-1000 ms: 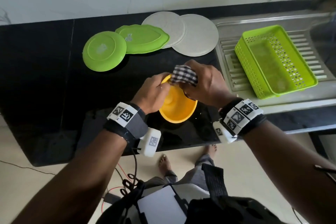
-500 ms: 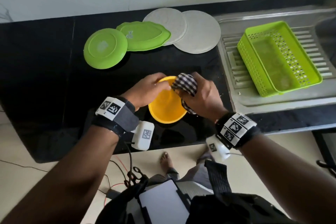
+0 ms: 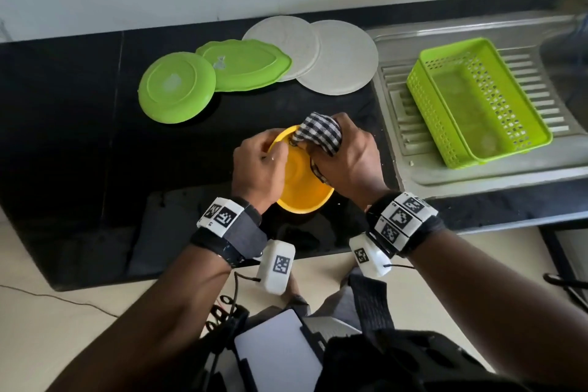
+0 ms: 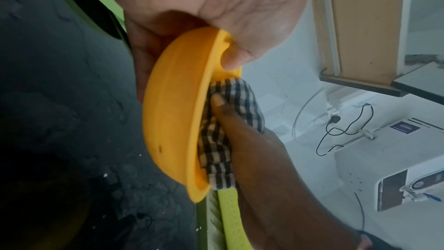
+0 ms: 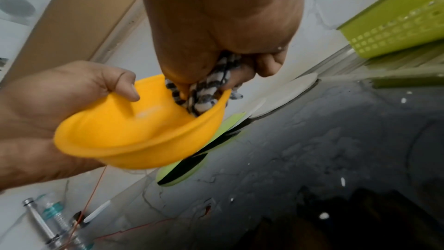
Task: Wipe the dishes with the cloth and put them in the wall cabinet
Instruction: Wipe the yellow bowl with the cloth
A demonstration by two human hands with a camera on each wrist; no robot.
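Since a second ago the checked cloth [image 3: 318,134] has travelled from the bowl's far-right rim toward its far edge, and the yellow bowl [image 3: 302,181] has been tipped more steeply, its opening now facing the right hand.

Nearest the person, the bowl is held off the worktop [image 3: 79,153], close above its front edge. The left hand [image 3: 259,169] grips the left rim, thumb hooked inside, fingers curled behind the wall. The right hand [image 3: 346,162] is clenched round the bunched cloth, pressing it against the inner wall and over the far rim.

Risks, as judged: the bowl is held at one side of its rim only. A hard wiping push from the right could twist it out of that grip, and so near the front edge it could fall to the floor instead of the worktop. A loose tail of cloth hangs inside the bowl and could drag.

Room for movement: bare black surface lies to the left and directly beyond the hands. Further back, a round green plate [image 3: 176,87], a scalloped green plate [image 3: 245,65] and two grey plates [image 3: 340,60] lie overlapping in a row near the wall; these appear unwiped and could be knocked by a wide swing. To the right, the green basket [image 3: 477,102] sits on the steel drainboard [image 3: 404,137], which limits lateral movement that way. The wall cabinet is not visible from the head view.
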